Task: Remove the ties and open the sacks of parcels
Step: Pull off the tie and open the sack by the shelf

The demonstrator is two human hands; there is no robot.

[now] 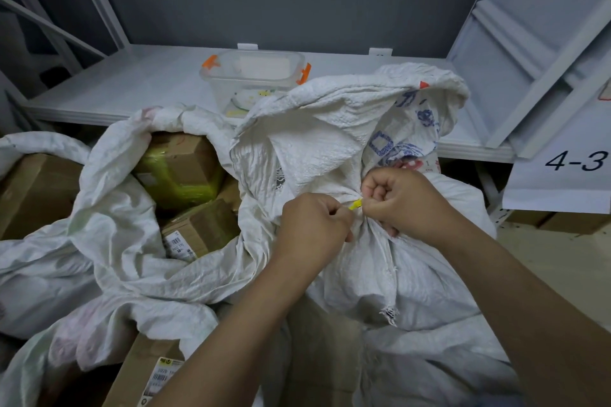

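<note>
- The left grip (314, 228) is clenched, its fingertips pinching one end of the yellow tie (355, 205).
- The right grip (396, 198) is curled into a fist on the gathered neck of the tied sack (413, 274), touching the tie's other end.
- The tie sits at that neck, between the two grips, and only a short yellow piece of it shows.
- The tied sack is white woven cloth with blue and red print on its loose top, which stands up behind the grips.
- To the left lies an open sack (109, 241), with a green-wrapped parcel (178, 172) and a labelled cardboard box (198, 228) showing in its mouth.
- Behind the sacks, a clear container (254, 76) with orange clasps stands on a white shelf (132, 82).
- At the right edge, a sign (575, 160) reads "4-3".
</note>
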